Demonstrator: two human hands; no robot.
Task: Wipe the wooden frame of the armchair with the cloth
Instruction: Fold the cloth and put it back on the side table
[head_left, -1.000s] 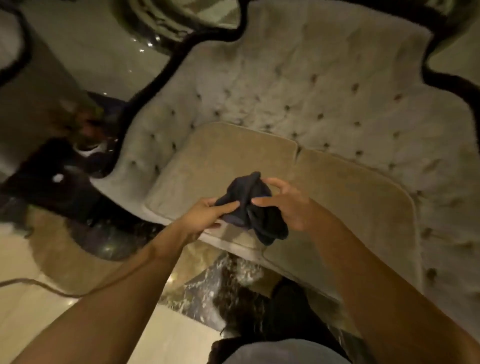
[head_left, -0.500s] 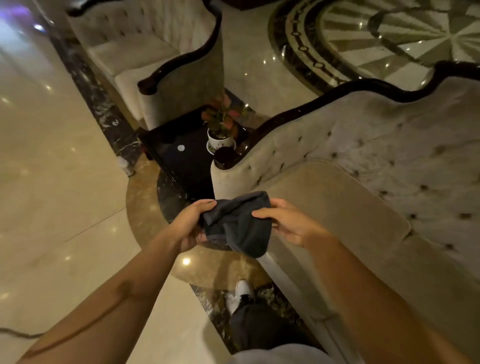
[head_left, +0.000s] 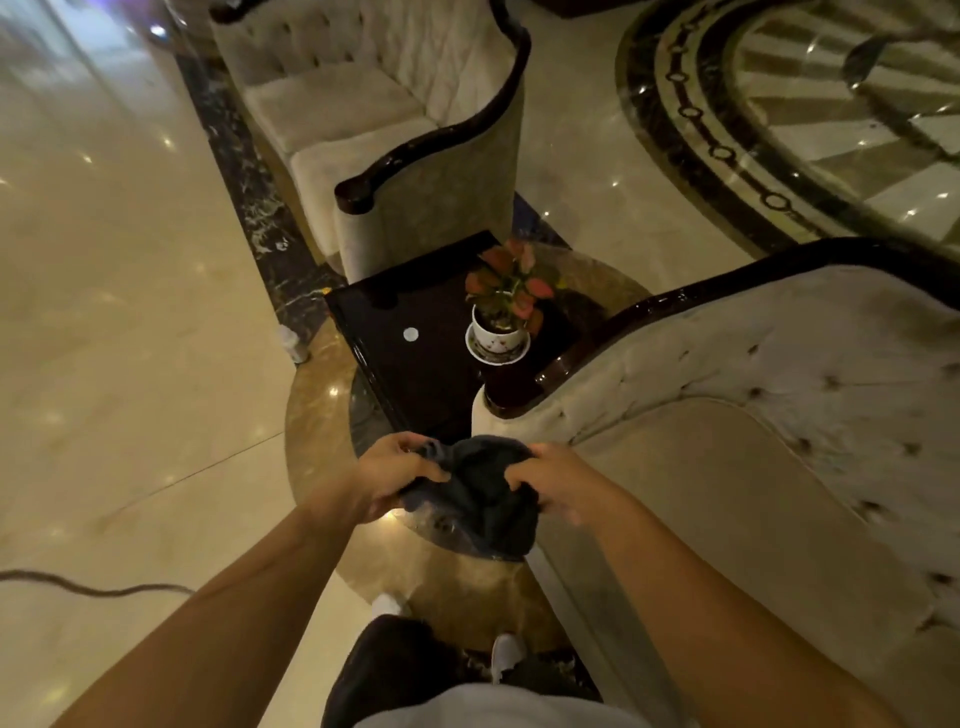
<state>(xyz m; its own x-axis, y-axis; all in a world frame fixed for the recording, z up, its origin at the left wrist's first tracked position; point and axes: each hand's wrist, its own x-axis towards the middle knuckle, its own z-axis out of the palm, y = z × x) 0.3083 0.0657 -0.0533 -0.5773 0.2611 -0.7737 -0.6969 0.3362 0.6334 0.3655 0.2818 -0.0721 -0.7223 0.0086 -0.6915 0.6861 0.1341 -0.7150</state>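
A: Where are we standing, and why are we turned this way?

B: We are facing the near armchair (head_left: 753, 467), filling the view from one to five o'clock. Its dark wooden frame (head_left: 675, 299) is running along the top edge and curling down to the arm end at about one o'clock from our hands. We are judging that this arm end is where wiping starts, since it is the nearest wood.

A: And the room around it?

B: A polished marble floor (head_left: 130, 338) is spreading out at nine o'clock, a second armchair (head_left: 363, 130) is sitting at twelve, and a dark side table (head_left: 415, 338) is standing between the two chairs, carrying a potted plant (head_left: 501, 312).

A: What are our hands doing?

B: Both are holding the cloth (head_left: 483, 493) in the air at centre, just short of the arm end and not touching the wood. The left hand (head_left: 389, 478) is pinching one edge, fingers closed on it; the right hand (head_left: 550, 480) is gripping the other, fingers curled tight into the fabric.

A: Why two hands?

B: We are probably bunching it into a pad before wiping.
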